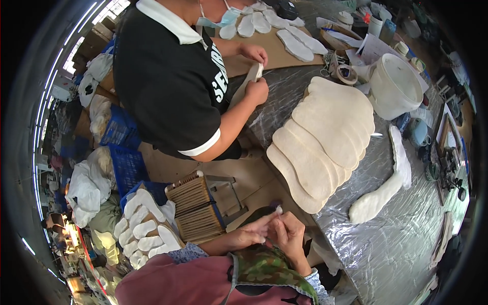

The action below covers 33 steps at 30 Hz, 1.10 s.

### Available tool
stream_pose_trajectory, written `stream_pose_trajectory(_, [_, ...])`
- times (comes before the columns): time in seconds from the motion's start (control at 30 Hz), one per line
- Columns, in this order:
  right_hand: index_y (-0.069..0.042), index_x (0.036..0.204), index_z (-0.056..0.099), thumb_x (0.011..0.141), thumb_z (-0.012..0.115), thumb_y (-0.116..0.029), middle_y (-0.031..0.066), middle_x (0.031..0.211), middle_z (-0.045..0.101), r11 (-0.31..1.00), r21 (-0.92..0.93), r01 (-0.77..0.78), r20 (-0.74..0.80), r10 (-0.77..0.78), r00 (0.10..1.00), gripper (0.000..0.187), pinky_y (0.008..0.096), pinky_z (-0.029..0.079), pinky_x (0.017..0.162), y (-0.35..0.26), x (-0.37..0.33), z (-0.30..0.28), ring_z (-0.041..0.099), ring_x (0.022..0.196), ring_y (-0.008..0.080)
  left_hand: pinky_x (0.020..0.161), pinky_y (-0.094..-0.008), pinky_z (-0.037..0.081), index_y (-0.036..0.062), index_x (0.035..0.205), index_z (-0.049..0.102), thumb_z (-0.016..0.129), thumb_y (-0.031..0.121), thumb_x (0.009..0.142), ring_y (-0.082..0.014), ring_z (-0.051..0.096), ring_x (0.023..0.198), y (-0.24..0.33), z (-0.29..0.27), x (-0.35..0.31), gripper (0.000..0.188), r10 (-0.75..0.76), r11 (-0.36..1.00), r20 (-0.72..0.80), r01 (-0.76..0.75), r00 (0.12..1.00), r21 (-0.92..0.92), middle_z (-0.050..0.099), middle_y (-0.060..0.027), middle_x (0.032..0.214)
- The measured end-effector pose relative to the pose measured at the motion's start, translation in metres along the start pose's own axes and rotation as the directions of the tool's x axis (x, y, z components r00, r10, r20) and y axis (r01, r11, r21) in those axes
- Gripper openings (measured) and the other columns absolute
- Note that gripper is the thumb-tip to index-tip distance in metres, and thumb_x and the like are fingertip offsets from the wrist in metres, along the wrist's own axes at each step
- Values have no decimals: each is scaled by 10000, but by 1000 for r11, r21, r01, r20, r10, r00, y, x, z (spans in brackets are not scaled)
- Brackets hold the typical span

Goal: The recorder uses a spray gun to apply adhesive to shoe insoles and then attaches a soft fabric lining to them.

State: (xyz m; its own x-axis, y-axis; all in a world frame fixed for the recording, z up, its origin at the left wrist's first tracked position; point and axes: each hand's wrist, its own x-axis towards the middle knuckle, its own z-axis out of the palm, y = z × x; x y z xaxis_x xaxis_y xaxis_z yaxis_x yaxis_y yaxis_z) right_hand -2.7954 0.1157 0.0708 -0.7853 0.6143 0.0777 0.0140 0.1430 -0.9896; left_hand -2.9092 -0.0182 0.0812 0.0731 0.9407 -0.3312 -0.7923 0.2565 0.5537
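Observation:
In front of my body, close to the near table edge, my two hands meet. The fingers of my left hand (250,235) are drawn together against those of my right hand (290,235), which pinches with thumb and forefinger. A small white wisp (278,209) sticks up at the fingertips; it is too small to name its kind. Beyond my hands, a fanned stack of cream insole-shaped pieces (325,134) lies on the table, apart from them. To its right rests a bent strip of fluffy white padding (378,195).
A co-worker in a black shirt (168,86) stands ahead left, holding a pale insole piece (250,81). A white bucket (394,86) stands on the foil-covered table (391,249). Left are a slatted stool (197,208), white insoles (147,229) and blue crates (129,170).

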Motion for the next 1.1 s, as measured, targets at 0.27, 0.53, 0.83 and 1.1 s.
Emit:
stream_pose_trajectory(0.27, [-21,684,658,823,707,-72,53,564,559,987,9,-163,-129,163,978,156,303,420,546,14,-12,-48,538,547,158,977,-338,410,31,1500,253,508,114,868,-193,541,1108,14,1,39,687,-100,980,-56,109,993,167,531,-122,1311])
stream_pose_trajectory(0.53, [-14,979,643,771,714,7,93,867,624,861,-363,-356,-522,128,843,221,288,490,649,52,-36,-227,598,717,176,707,-290,440,81,721,465,426,259,1003,-168,528,609,-28,10,117,336,181,911,-274,-56,944,408,491,-47,623])
stream_pose_trajectory(0.83, [-11,1028,658,827,696,-178,114,953,613,705,-345,-619,-747,192,636,264,333,496,686,136,-44,-378,625,729,199,742,-288,460,52,850,534,476,131,957,-119,536,654,-47,58,169,145,132,812,-457,168,880,559,564,-41,769])
stream_pose_trajectory(1.1, [6,1300,499,786,717,-382,127,1063,587,621,-339,-707,-842,135,522,681,423,491,801,178,43,-422,621,874,294,570,-215,429,12,858,563,436,139,990,-64,387,450,-58,87,185,224,223,792,-463,118,858,599,445,2,551])
